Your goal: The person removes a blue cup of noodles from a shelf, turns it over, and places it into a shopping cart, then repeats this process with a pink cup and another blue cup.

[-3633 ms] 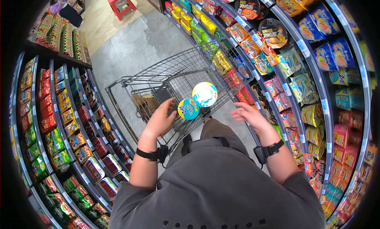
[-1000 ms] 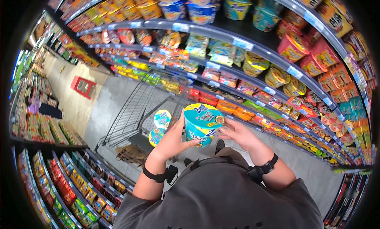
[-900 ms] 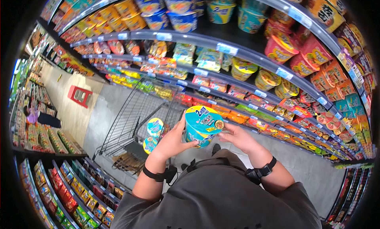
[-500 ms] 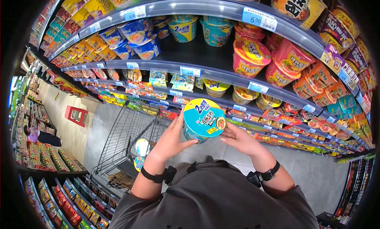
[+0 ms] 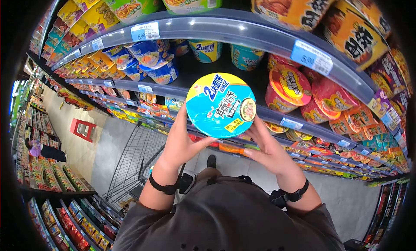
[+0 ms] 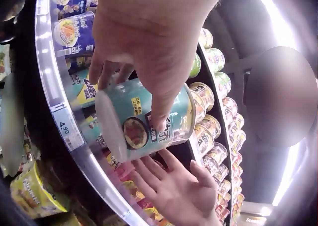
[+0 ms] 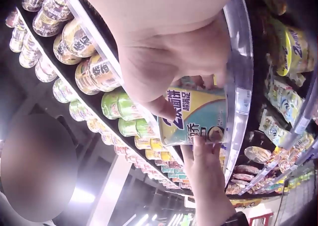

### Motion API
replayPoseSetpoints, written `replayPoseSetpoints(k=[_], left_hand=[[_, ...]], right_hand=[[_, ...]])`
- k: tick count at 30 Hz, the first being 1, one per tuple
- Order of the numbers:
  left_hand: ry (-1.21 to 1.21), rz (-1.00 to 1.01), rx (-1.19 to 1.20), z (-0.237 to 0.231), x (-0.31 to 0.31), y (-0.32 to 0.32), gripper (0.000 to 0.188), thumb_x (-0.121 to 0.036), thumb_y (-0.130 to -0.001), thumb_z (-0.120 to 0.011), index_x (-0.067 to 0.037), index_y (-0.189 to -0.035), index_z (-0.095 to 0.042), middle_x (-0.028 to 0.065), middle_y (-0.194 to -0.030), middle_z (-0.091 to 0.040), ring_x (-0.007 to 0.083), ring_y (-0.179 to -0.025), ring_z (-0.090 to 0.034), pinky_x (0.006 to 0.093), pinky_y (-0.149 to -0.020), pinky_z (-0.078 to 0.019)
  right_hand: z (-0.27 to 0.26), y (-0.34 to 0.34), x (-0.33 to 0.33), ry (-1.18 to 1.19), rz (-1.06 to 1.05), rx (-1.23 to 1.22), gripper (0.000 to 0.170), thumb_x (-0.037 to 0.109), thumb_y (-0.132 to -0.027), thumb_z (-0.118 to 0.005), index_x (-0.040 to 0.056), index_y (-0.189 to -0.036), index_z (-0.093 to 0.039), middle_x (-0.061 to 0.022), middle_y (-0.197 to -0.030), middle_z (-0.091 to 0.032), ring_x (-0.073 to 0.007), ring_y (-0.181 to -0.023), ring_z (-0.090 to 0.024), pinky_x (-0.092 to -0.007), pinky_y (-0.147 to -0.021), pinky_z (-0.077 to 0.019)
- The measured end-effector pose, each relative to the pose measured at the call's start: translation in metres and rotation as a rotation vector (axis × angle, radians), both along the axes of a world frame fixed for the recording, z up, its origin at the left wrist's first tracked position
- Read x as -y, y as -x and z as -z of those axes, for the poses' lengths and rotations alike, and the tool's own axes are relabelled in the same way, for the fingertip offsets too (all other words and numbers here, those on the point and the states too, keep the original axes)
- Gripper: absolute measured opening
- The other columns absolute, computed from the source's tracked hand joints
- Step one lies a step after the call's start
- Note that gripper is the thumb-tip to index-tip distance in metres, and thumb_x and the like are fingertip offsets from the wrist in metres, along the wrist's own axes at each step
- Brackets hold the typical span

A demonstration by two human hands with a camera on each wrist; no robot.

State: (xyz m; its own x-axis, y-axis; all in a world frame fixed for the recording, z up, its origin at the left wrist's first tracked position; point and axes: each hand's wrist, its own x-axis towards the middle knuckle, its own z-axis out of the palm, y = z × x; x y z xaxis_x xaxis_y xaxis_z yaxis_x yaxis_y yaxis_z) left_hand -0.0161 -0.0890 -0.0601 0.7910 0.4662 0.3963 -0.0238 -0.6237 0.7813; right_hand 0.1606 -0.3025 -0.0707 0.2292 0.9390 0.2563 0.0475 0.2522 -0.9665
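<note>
Between both hands is a teal and yellow instant noodle cup (image 5: 222, 105), lid facing up toward the head camera. My left hand (image 5: 175, 140) grips its left side, thumb along the near side and fingers round behind. On the other side my right hand (image 5: 271, 151) touches the cup with extended fingers; in the left wrist view its palm (image 6: 181, 191) faces the cup and the thumb stands apart. Behind the lid, on a shelf, sit matching teal cups (image 5: 247, 56), with blue cups (image 5: 160, 71) to the left and pink cups (image 5: 288, 88) to the right.
A wire shopping cart (image 5: 125, 155) stands left of me, partly hidden by my left arm. The shelf edge (image 5: 242, 32) with price tags curves across ahead. A red stool (image 5: 83, 129) and another person (image 5: 47, 151) are further along the aisle.
Earlier, both hands were bare over the cart with two cups in it. Then they held this cup near my body; now it is raised forward, closer to the shelf, and the cart sits further left.
</note>
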Motion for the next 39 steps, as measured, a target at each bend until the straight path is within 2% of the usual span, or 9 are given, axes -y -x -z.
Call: replayPoseSetpoints(k=[8, 10, 15, 18, 21, 25, 30, 32, 39], left_hand=[[-0.01, 0.052, 0.064, -0.016, -0.079, -0.057, 0.107, -0.023, -0.072, -0.095, 0.004, -0.154, -0.031, 0.0256, -0.145, -0.053, 0.0372, -0.135, -0.055, 0.0437, -0.111, -0.0454], [-0.051, 0.049, -0.003, -0.017, -0.097, -0.069, 0.104, -0.019, -0.074, -0.093, 0.001, -0.154, -0.03, 0.0212, -0.142, -0.056, 0.0303, -0.134, -0.055, 0.0428, -0.112, -0.0427], [-0.084, 0.114, -0.027, -0.014, -0.129, -0.086, 0.105, -0.021, -0.079, -0.09, 0.004, -0.155, -0.024, 0.0304, -0.142, -0.054, 0.0453, -0.134, -0.053, 0.0448, -0.11, -0.0438], [-0.112, 0.147, -0.083, -0.008, -0.144, -0.087, 0.103, -0.026, -0.083, -0.088, 0.006, -0.155, -0.022, 0.0351, -0.136, -0.055, 0.0498, -0.129, -0.055, 0.046, -0.105, -0.0478], [-0.068, 0.179, -0.138, -0.009, -0.151, -0.08, 0.096, -0.025, -0.086, -0.085, 0.005, -0.155, -0.024, 0.0343, -0.134, -0.057, 0.0513, -0.126, -0.056, 0.0477, -0.102, -0.0489], [-0.09, 0.193, -0.192, -0.012, -0.159, -0.069, 0.086, -0.023, -0.088, -0.083, 0.005, -0.152, -0.032, 0.0319, -0.13, -0.06, 0.0515, -0.119, -0.058, 0.0481, -0.098, -0.0507], [-0.137, 0.144, -0.157, -0.002, -0.163, -0.062, 0.079, -0.024, -0.088, -0.082, 0.006, -0.149, -0.041, 0.0312, -0.124, -0.064, 0.0499, -0.115, -0.061, 0.0477, -0.094, -0.0525], [-0.082, 0.076, -0.17, -0.001, -0.161, -0.059, 0.055, -0.016, -0.087, -0.082, 0.003, -0.132, -0.058, 0.0263, -0.121, -0.068, 0.0457, -0.115, -0.065, 0.0441, -0.094, -0.0528], [-0.153, 0.017, -0.094, -0.003, -0.152, -0.034, 0.069, -0.012, -0.088, -0.08, 0.006, -0.147, -0.048, 0.0296, -0.132, -0.064, 0.0415, -0.12, -0.066, 0.0428, -0.101, -0.0524]], right_hand=[[-0.016, -0.038, -0.075, -0.045, 0.132, 0.02, 0.091, -0.001, -0.094, -0.063, 0.0, -0.165, -0.007, -0.0183, -0.168, -0.016, -0.0339, -0.157, -0.021, -0.0489, -0.127, -0.022], [-0.019, -0.044, -0.09, -0.018, 0.161, -0.02, 0.09, -0.003, -0.093, -0.062, -0.0004, -0.165, -0.008, -0.0177, -0.168, -0.017, -0.0327, -0.157, -0.021, -0.0491, -0.127, -0.0209], [-0.015, -0.052, -0.117, 0.025, 0.245, -0.061, 0.085, -0.007, -0.093, -0.059, 0.0, -0.164, -0.013, -0.0172, -0.168, -0.022, -0.0301, -0.157, -0.021, -0.0478, -0.128, -0.0187], [-0.011, -0.053, -0.121, 0.081, 0.289, -0.033, 0.079, -0.008, -0.095, -0.057, -0.0014, -0.163, -0.019, -0.0184, -0.166, -0.028, -0.0299, -0.156, -0.026, -0.0466, -0.128, -0.021], [-0.008, -0.049, -0.122, 0.14, 0.311, 0.045, 0.075, -0.007, -0.095, -0.06, -0.0032, -0.16, -0.024, -0.023, -0.161, -0.036, -0.032, -0.153, -0.032, -0.0459, -0.127, -0.025], [-0.012, -0.041, -0.126, 0.187, 0.31, 0.161, 0.074, -0.003, -0.095, -0.062, -0.0041, -0.159, -0.026, -0.0269, -0.16, -0.037, -0.0341, -0.152, -0.036, -0.0458, -0.125, -0.0297], [-0.01, -0.035, -0.133, 0.206, 0.323, 0.23, 0.075, -0.002, -0.095, -0.063, -0.0037, -0.16, -0.025, -0.0272, -0.161, -0.035, -0.0354, -0.151, -0.037, -0.0457, -0.124, -0.0313], [-0.01, -0.034, -0.135, 0.194, 0.316, 0.23, 0.077, -0.002, -0.095, -0.063, -0.0034, -0.161, -0.023, -0.0272, -0.162, -0.033, -0.0355, -0.151, -0.036, -0.046, -0.124, -0.0314], [-0.001, -0.035, -0.135, 0.158, 0.246, 0.158, 0.085, -0.005, -0.094, -0.061, -0.0029, -0.164, -0.014, -0.0246, -0.167, -0.023, -0.0339, -0.155, -0.028, -0.0468, -0.125, -0.0286]])
